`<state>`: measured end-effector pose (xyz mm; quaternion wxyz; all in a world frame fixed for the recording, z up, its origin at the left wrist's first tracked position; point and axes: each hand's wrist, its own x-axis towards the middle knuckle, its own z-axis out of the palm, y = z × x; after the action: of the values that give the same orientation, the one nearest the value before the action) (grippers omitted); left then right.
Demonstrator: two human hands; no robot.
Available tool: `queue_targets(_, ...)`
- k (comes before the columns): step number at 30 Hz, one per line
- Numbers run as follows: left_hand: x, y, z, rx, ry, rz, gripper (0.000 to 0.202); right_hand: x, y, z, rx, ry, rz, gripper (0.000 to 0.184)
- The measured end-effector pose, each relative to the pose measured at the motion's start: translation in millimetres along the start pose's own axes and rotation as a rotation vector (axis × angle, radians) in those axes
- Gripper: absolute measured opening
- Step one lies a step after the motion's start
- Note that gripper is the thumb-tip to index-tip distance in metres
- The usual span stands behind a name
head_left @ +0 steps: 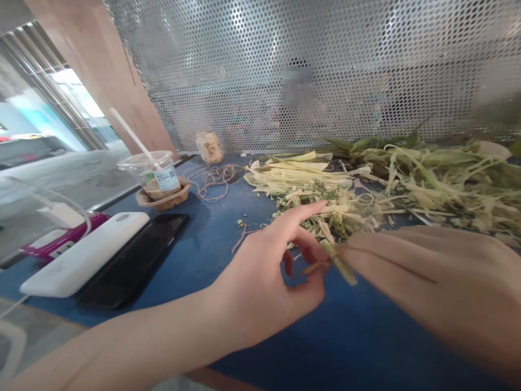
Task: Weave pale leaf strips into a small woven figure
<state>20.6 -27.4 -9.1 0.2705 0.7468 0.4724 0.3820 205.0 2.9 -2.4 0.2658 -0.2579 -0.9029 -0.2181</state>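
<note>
A small sprig of pale green plant strips [344, 265] is between my two hands, its cut stem end pointing down toward me. My left hand [272, 266] pinches a thin brown piece of twine [312, 268] between thumb and bent fingers, its index finger stretched out above the sprig. From the other side my right hand [431, 271], blurred, is closed with its fingertips against the sprig, where the brown twine seems to run. Most of its fingers are hidden. Just beyond lies a heap of yellow-green plant heads and stalks [334, 217].
Pale husk strips [301, 174] and long leafy stalks [448, 163] cover the back right. Loose twine [217, 179] lies near a plastic cup [157, 176] in a cardboard holder. A black phone [132, 260] and white power bank [85, 252] are left. A perforated metal screen [244, 70] stands behind.
</note>
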Motion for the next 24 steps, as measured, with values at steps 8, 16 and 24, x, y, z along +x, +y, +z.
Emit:
queue_targets(8,7.8,1.9,-3.9,-0.254,-0.141,-0.277,0.064,-3.1,1.2,2.6,-0.024,0.019,-0.212,0.031)
queue_targets(16,8.9,-6.6,1.6,0.026,-0.085,-0.060,0.071,-1.1,-4.6,10.4,0.064,-0.026,-0.167,0.037)
queue_targets(24,7.1,-10.2,8.5,0.078,-0.149,-0.098,0.079,-2.3,-1.5,13.4,0.120,-0.197,-0.062,0.021)
